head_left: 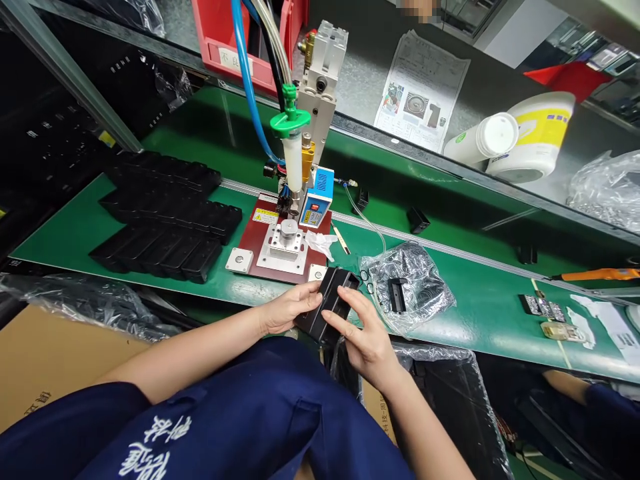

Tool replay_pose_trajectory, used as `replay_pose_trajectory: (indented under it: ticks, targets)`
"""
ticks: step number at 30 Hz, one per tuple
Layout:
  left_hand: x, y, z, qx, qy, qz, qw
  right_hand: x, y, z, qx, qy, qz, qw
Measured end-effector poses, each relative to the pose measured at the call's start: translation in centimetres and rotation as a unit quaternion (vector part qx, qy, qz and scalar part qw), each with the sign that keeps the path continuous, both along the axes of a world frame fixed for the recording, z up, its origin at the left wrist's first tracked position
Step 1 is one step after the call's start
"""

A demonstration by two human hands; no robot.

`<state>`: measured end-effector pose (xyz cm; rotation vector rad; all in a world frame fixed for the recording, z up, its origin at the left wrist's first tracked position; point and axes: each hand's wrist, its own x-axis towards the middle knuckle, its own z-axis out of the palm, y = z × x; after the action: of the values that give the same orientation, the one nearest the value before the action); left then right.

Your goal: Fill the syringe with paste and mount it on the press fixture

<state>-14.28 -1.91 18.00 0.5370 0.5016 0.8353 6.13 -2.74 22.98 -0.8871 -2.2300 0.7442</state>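
A black plastic housing [327,303] is held above the front edge of the green bench, just in front of a dispensing machine. My left hand [293,307] grips its left side, thumb on top. On its right side lies my right hand [367,333], with fingers pressed on the upper face and the thumb hidden. Behind the housing stands the machine's metal fixture [283,248] on a dark red base [250,237], below a syringe with a green cap [293,150]. A clear plastic bag [430,287] with a small black part [397,295] on it lies to the right.
Rows of black housings [160,213] fill the bench's left side. A blue box [318,197] sits beside the syringe. Above are a shelf with a red bin [225,57], a paper sheet [423,90] and white tubs [537,137]. Another person's arm [567,385] shows at right.
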Motion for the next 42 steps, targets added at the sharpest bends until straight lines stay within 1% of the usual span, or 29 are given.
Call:
replay_pose_trajectory:
  ticks: [2,4,6,9,11,12,13,15,18,21,24,26,29,34,36,39,41,42]
  targets:
    - [0.4,-0.1,0.2,0.023,0.002,0.012,1.000,-0.3,-0.7,0.0,-0.029,0.041,-0.010,0.999]
    - [0.9,-0.2,0.3,0.054,0.008,0.027,0.998,-0.8,-1.3,-0.2,-0.043,0.076,-0.041,0.995]
    - [1.4,-0.2,0.3,0.087,0.021,0.042,0.995,-1.7,-1.8,-0.6,-0.051,0.124,-0.104,0.985]
    - [1.9,-0.1,0.4,0.132,0.049,0.053,0.989,-3.2,-2.2,-1.4,-0.052,0.216,-0.201,0.954]
    - [1.9,0.1,0.7,0.172,0.072,0.047,0.981,-3.8,-2.3,-1.7,-0.044,0.241,-0.236,0.940]
    - [1.8,0.2,0.9,0.193,0.083,0.036,0.977,-3.9,-2.3,-1.7,-0.040,0.232,-0.243,0.941]
    - [1.7,0.3,1.2,0.211,0.094,0.023,0.973,-3.9,-2.2,-1.6,-0.038,0.210,-0.242,0.947]
    - [1.6,0.5,1.6,0.237,0.117,-0.001,0.964,-3.6,-2.2,-1.4,-0.041,0.148,-0.218,0.964]
    - [1.5,0.4,2.0,0.257,0.169,-0.004,0.951,-2.9,-2.1,-1.3,-0.048,0.093,-0.182,0.978]
    - [1.7,0.3,2.2,0.275,0.232,0.010,0.933,-2.6,-2.1,-1.4,-0.056,0.084,-0.179,0.979]
    - [1.9,0.2,2.5,0.296,0.269,0.020,0.916,-2.7,-2.0,-1.5,-0.077,0.089,-0.177,0.977]
    - [2.0,0.1,2.9,0.305,0.289,0.027,0.907,-2.8,-1.8,-1.5,-0.088,0.090,-0.177,0.976]
    - [2.3,-0.1,3.9,0.312,0.330,0.034,0.890,-3.0,-1.7,-1.5,-0.080,0.082,-0.177,0.978]
    - [2.8,-0.7,5.2,0.329,0.370,0.054,0.867,-2.8,-1.9,-1.5,-0.085,0.089,-0.153,0.981]
    - [3.0,-1.1,5.6,0.349,0.373,0.063,0.858,-2.6,-2.2,-1.2,-0.069,0.085,-0.145,0.983]
    - [3.2,-1.9,6.2,0.393,0.376,0.069,0.836,-2.1,-2.3,-0.7,-0.005,0.083,-0.122,0.989]
    - [3.2,-2.3,6.5,0.415,0.385,0.071,0.821,-1.9,-2.1,-0.8,0.049,0.096,-0.099,0.989]
    - [3.3,-2.4,6.7,0.423,0.390,0.075,0.814,-1.9,-2.0,-1.1,0.063,0.096,-0.095,0.989]
